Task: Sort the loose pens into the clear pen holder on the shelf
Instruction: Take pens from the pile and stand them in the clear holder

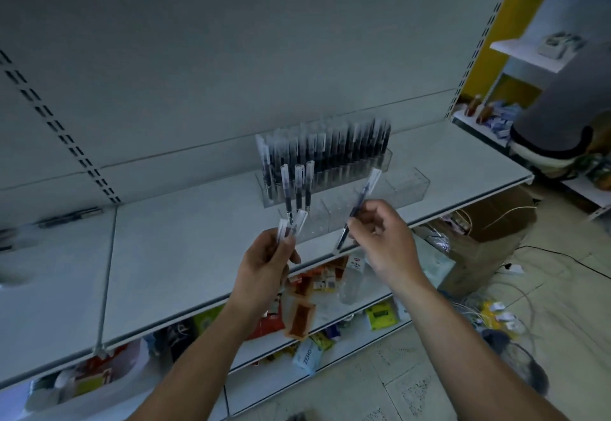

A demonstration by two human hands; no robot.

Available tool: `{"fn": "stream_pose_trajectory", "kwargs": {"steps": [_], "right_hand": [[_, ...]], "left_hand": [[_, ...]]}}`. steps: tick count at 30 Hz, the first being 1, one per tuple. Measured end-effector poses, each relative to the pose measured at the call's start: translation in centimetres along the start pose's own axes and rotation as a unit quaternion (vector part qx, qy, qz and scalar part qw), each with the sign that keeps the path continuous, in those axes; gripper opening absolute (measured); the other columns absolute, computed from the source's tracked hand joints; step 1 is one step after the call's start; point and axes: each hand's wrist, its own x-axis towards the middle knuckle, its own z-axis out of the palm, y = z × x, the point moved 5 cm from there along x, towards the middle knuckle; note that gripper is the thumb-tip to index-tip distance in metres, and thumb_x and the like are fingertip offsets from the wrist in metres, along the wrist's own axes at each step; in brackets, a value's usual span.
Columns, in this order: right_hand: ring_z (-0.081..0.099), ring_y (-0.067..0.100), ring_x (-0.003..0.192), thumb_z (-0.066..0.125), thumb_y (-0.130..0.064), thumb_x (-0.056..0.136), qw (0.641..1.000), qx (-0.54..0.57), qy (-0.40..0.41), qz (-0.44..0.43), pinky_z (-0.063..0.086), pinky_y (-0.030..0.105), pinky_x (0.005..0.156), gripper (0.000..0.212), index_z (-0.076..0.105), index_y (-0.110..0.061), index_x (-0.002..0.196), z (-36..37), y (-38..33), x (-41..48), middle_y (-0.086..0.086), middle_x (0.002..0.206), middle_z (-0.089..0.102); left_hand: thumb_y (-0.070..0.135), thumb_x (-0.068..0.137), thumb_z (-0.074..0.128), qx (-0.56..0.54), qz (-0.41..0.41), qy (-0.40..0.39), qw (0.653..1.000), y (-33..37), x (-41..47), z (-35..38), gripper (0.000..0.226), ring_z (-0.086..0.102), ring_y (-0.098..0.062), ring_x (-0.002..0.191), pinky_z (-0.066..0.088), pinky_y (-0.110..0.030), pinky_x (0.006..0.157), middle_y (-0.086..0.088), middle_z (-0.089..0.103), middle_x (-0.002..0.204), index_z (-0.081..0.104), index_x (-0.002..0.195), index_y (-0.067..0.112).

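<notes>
Pens, slim black barrels with clear plastic caps: a small bunch (291,227) was gripped in the left hand (264,265), fingers curled round the lower ends, caps up. At least two caps showed; exact count unclear. Right hand (383,242) pinched a single pen (362,200) of the same kind mid-barrel, tilted cap-up toward the clear acrylic tiered pen holder (406,182) on the white metal shelf (185,255). Both hands hovered just in front of the holder, not touching it.

Holder's back row (347,146) looked packed full of pens. Front row held only three upright pens (298,189) at its left end; slots to their right looked empty.

Judged well along: back tier done, front tier barely begun, held pens not yet placed. Dark blurred pen-like things (71,215) lay at the shelf's far left, possibly more to sort; could not tell.
</notes>
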Motion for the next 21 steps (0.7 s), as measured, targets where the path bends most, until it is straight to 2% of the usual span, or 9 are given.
{"fn": "stream_pose_trajectory", "kwargs": {"steps": [3,7,9,11,14,17,19,21], "right_hand": [[0.062,0.02,0.075,0.067,-0.024,0.088,1.0,-0.019,-0.003,-0.006,0.05,0.038,0.07,0.008,0.059,-0.022,0.085,0.3,-0.5,3.0,-0.002,0.077,0.064],[0.067,0.018,0.085,0.066,-0.026,0.09,0.999,-0.018,-0.032,-0.039,0.057,0.039,0.08,0.007,0.059,-0.024,0.087,1.5,-1.1,6.2,-0.001,0.087,0.068],[0.067,0.016,0.085,0.065,-0.026,0.091,0.996,-0.04,-0.046,-0.069,0.057,0.034,0.078,0.007,0.059,-0.022,0.089,2.2,-1.3,7.5,-0.002,0.087,0.068],[0.065,0.011,0.078,0.064,-0.026,0.091,0.99,-0.079,-0.063,-0.101,0.053,0.026,0.069,0.011,0.06,-0.016,0.091,2.6,-1.2,8.9,-0.005,0.083,0.066],[0.061,0.007,0.071,0.064,-0.026,0.091,0.972,-0.133,-0.103,-0.164,0.047,0.017,0.06,0.013,0.059,-0.014,0.091,2.8,-1.1,10.5,-0.008,0.08,0.063],[0.059,0.006,0.065,0.065,-0.027,0.091,0.944,-0.165,-0.192,-0.211,0.045,0.012,0.054,0.014,0.061,-0.014,0.091,3.2,-0.8,11.2,-0.007,0.076,0.062],[0.057,0.006,0.065,0.064,-0.03,0.091,0.913,-0.211,-0.262,-0.23,0.04,0.012,0.053,0.012,0.063,-0.017,0.093,3.9,-0.3,11.1,-0.009,0.077,0.06],[0.057,0.008,0.069,0.065,-0.03,0.091,0.897,-0.233,-0.287,-0.243,0.037,0.014,0.055,0.012,0.066,-0.019,0.094,4.3,0.0,11.2,-0.008,0.083,0.063]], "left_hand": [[0.019,0.099,0.048,-0.043,-0.001,-0.003,0.999,-0.1,1.3,0.2,0.019,0.035,-0.021,0.057,0.031,-0.021,0.046,-0.006,0.058,0.074,0.055,0.096,0.001],[0.016,0.098,0.047,-0.063,-0.005,0.021,0.998,-0.3,2.0,0.0,0.015,0.034,-0.016,0.055,0.029,-0.021,0.045,-0.003,0.058,0.071,0.054,0.093,0.003],[0.017,0.098,0.047,-0.066,-0.011,0.039,0.997,-0.3,2.1,0.1,0.015,0.034,-0.017,0.055,0.029,-0.021,0.046,-0.003,0.059,0.072,0.054,0.095,0.003],[0.017,0.098,0.048,-0.067,-0.019,0.061,0.996,-0.3,2.2,0.4,0.015,0.034,-0.018,0.057,0.029,-0.022,0.046,-0.002,0.06,0.073,0.054,0.097,0.003],[0.017,0.098,0.048,-0.061,-0.023,0.099,0.993,-0.3,1.8,1.2,0.014,0.035,-0.016,0.057,0.03,-0.021,0.047,-0.001,0.061,0.074,0.054,0.096,0.005],[0.018,0.098,0.047,-0.07,-0.04,0.161,0.984,-0.5,1.0,2.4,0.014,0.038,-0.013,0.056,0.032,-0.02,0.048,0.001,0.062,0.075,0.054,0.094,0.007],[0.019,0.098,0.047,-0.076,-0.049,0.197,0.976,-0.5,0.5,3.5,0.014,0.039,-0.013,0.056,0.032,-0.02,0.049,0.001,0.063,0.076,0.055,0.093,0.008],[0.019,0.098,0.048,-0.08,-0.057,0.234,0.967,-0.7,0.2,4.6,0.013,0.04,-0.014,0.057,0.033,-0.021,0.05,0.0,0.063,0.077,0.056,0.093,0.009]]}}
